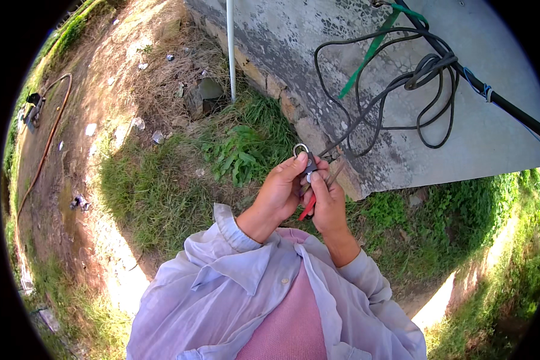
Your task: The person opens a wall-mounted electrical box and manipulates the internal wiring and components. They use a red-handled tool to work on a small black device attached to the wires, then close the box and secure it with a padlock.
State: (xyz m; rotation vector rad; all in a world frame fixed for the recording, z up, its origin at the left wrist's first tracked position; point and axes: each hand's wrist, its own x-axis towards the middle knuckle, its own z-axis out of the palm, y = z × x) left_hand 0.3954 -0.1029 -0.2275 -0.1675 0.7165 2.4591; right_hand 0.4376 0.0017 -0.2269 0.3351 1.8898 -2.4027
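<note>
My left hand [274, 191] and my right hand [329, 207] meet in front of my chest, fingers closed. Between my left thumb and fingers is a small black fitting [311, 163] with a metal ring [300, 147] standing up from it. My right thumb presses against the fitting's lower end, beside a small white spot. A red-handled tool [307, 207] sticks out below my right fingers; its working end is hidden. A dark cable [354, 127] runs from a loose coil [427, 72] on the right down to my hands, where the fingers cover its end.
A grey, weathered concrete surface [486, 54] with a stone edge lies ahead and right. A thick black pole [510, 109] and a green strap [372, 51] cross it. Left are a white pipe [231, 54], grass [144, 186], litter and a brown hose [52, 135].
</note>
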